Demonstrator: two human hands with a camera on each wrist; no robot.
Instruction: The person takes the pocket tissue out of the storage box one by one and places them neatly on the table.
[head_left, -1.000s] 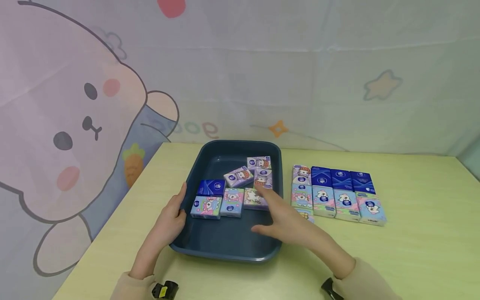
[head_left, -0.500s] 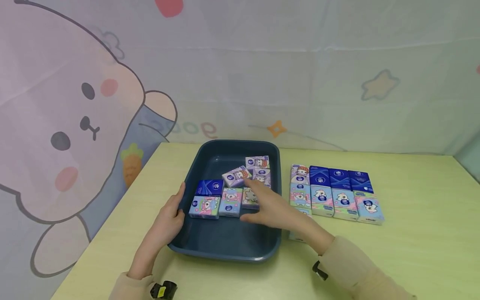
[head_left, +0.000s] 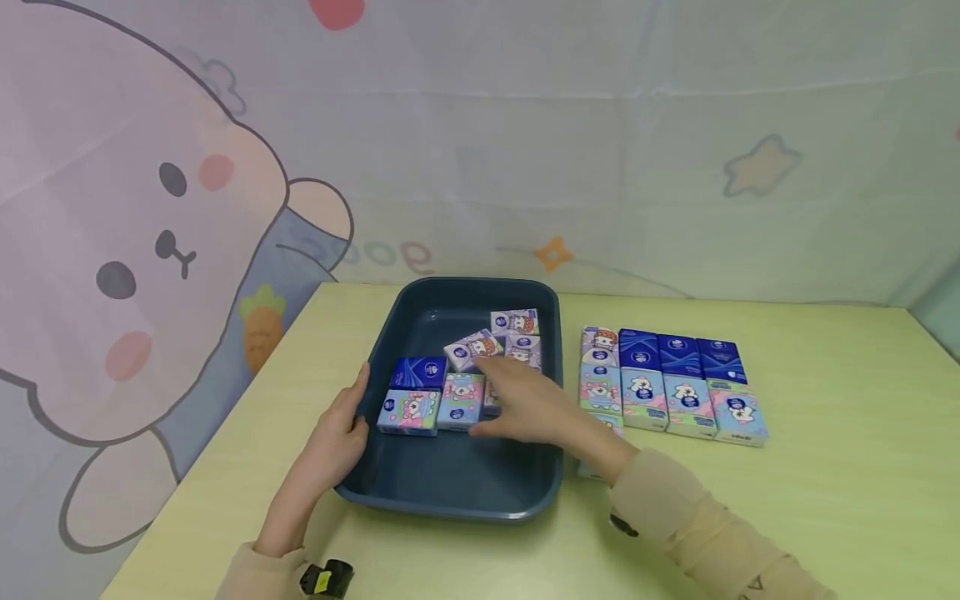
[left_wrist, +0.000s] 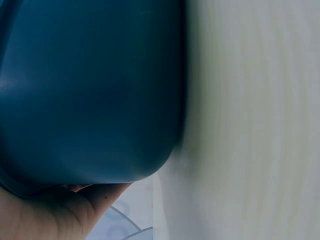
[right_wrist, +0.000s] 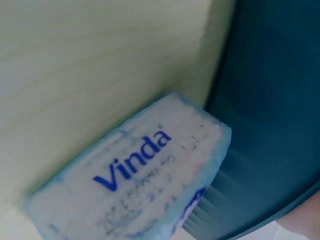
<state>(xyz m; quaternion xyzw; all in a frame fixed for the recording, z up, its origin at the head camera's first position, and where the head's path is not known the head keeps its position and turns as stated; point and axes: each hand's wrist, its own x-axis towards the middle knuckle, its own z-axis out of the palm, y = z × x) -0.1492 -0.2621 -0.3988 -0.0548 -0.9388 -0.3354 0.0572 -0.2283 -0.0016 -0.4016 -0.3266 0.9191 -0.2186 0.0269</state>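
Note:
A dark blue plastic bin [head_left: 450, 507] stands on the table with several pocket tissue packs inside. My left hand [head_left: 333, 442] grips its left rim, and the left wrist view shows the fingers [left_wrist: 102, 197] against its outer wall. Over the right side reaches my right hand [head_left: 536, 404], its fingers extended and thumb apart, just right of an upright pink-and-blue tissue pack [head_left: 461, 402]. Another tissue pack [head_left: 491, 398] is mostly hidden beneath that hand. Purple tissue packs [head_left: 513, 322] lie behind it, one slanted [head_left: 471, 351]. A dark blue pack [head_left: 418, 373] sits at left above a pink-and-blue one [head_left: 407, 412].
Right of the bin, more tissue packs stand in neat rows, blue ones [head_left: 678, 357] behind patterned ones [head_left: 688, 404]. Beside the bin's right wall, one Vinda pack [right_wrist: 132, 170] lies partly under my right forearm. A printed cloth [head_left: 675, 167] hangs behind the table.
My right hand has moved left and further into the bin, over the packs, uncovering more of a pack on the table. The left hand stays on the rim.

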